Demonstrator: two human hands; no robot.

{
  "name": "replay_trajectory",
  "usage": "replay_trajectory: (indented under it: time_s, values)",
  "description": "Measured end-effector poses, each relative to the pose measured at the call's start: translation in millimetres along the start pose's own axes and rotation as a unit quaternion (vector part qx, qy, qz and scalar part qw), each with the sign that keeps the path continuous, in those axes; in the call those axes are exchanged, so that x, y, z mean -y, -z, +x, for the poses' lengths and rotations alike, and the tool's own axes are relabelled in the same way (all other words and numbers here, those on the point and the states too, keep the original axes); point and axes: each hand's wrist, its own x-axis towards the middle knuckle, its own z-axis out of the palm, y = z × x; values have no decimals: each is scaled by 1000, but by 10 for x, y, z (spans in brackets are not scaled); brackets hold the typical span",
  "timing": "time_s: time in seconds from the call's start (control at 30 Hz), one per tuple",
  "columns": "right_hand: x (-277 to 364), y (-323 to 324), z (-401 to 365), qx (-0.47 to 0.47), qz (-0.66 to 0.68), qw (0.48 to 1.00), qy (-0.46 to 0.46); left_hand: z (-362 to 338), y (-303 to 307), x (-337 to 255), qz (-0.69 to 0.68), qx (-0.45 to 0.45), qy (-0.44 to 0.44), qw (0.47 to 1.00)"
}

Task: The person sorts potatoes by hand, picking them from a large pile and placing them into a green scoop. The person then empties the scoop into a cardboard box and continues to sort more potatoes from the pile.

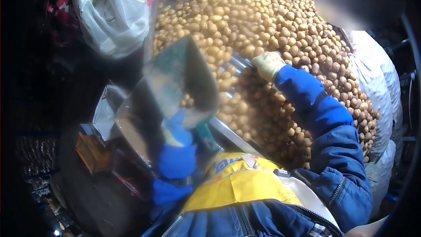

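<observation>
A large heap of potatoes [245, 17] spreads over a metal-edged table. My left hand [175, 130], in a blue and pale glove, is at the lower side of a green scoop-like container [169, 77] and appears to grip it. A few potatoes show inside the container, whose wide mouth is tilted beside the heap; the view is partly blurred. My right hand [268, 66], in a pale yellow glove, rests among the potatoes near a strip of shiny metal slats [237, 63]. Its fingers are curled, and what they hold, if anything, is hidden.
White sacks [375, 74] stand along the right side of the heap. At the upper left is a white mesh bag [112, 17] beside red patterned fabric. An orange-brown box [91, 152] sits at the lower left. A blurred round object [359, 0] covers the upper right.
</observation>
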Motion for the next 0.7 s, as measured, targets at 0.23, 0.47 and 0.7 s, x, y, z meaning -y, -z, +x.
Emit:
replay_trajectory:
  time_s: [0.23,0.47,0.7]
  values:
    - [280,385,-572,-83,570,806,135,110,482,122,109,72,14,991]
    - [86,-212,-658,-244,253,909,223,-12,-11,120,-16,-3,-64,998]
    - [371,-918,-1519,-202,50,930,304,-10,27,38,34,-8,0,999]
